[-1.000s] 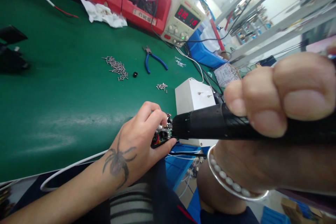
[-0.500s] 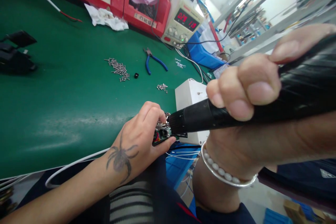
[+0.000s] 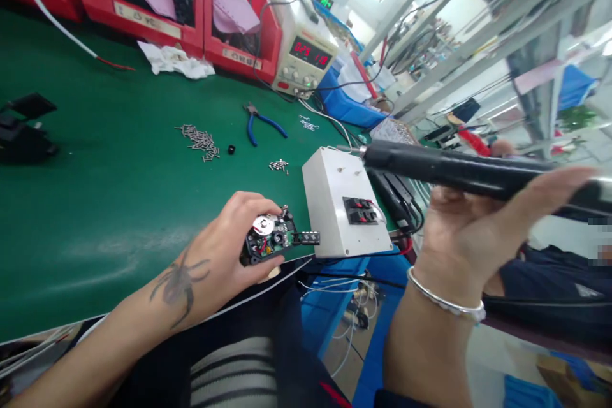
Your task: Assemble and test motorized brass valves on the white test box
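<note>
Left hand [image 3: 224, 248], lower centre, clamped around small circuit assembly [image 3: 270, 239] at green mat [image 3: 109, 204] front edge. Right hand [image 3: 471, 229] loosely curled under black electric screwdriver [image 3: 459, 169], beside white box [image 3: 342, 204]. Bare mat upper left.

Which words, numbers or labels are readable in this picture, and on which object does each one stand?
Red digits on the power supply display: blurred, roughly "029" and "18", not certain.
Labels on the red bins and: printed characters, too small to read.
Printed paper behind the white box: too blurred to read.
Circuit board in the left hand: no readable marking.
Black screwdriver in the right hand: no text visible.
</note>
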Action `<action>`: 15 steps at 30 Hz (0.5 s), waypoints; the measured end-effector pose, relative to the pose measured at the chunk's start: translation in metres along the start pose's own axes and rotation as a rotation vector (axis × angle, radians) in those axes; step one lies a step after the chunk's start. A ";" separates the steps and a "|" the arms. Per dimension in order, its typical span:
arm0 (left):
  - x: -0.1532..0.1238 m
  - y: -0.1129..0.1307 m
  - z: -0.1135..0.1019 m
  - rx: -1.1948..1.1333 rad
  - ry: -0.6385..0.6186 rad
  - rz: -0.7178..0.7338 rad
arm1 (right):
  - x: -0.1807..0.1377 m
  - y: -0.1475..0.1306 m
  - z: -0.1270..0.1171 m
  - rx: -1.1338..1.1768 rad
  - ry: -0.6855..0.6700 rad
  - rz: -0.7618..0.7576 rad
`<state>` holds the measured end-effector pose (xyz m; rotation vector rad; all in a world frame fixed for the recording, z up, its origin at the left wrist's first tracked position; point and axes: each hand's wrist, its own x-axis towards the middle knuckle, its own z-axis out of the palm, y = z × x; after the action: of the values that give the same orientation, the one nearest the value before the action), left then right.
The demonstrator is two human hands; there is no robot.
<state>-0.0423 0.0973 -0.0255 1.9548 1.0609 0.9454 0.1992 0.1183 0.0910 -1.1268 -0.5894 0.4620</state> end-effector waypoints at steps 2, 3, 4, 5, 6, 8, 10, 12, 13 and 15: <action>-0.002 0.001 0.002 -0.009 0.029 -0.123 | 0.020 0.006 -0.028 0.099 0.131 -0.031; -0.002 0.001 0.005 -0.012 0.033 -0.187 | 0.029 0.011 -0.042 0.120 0.193 0.020; -0.001 0.001 0.008 -0.013 0.030 -0.229 | 0.035 0.018 -0.055 0.118 0.247 0.105; 0.000 0.001 0.011 -0.010 0.023 -0.240 | 0.040 0.026 -0.066 0.105 0.290 0.185; 0.002 0.000 0.015 -0.001 0.016 -0.220 | 0.044 0.035 -0.077 0.091 0.321 0.251; 0.006 -0.002 0.021 0.018 0.007 -0.151 | 0.049 0.057 -0.092 0.068 0.358 0.346; 0.009 -0.002 0.024 0.002 0.010 -0.151 | 0.054 0.077 -0.102 0.054 0.343 0.407; 0.010 -0.001 0.024 -0.033 0.024 -0.232 | 0.059 0.092 -0.107 0.017 0.283 0.484; 0.010 -0.001 0.023 -0.047 0.042 -0.286 | 0.062 0.097 -0.109 -0.015 0.234 0.529; 0.010 0.001 0.020 -0.110 0.088 -0.366 | 0.067 0.099 -0.109 -0.101 0.111 0.610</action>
<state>-0.0211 0.1005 -0.0321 1.5706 1.3319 0.8691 0.3155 0.1199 -0.0207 -1.4178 -0.1608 0.8917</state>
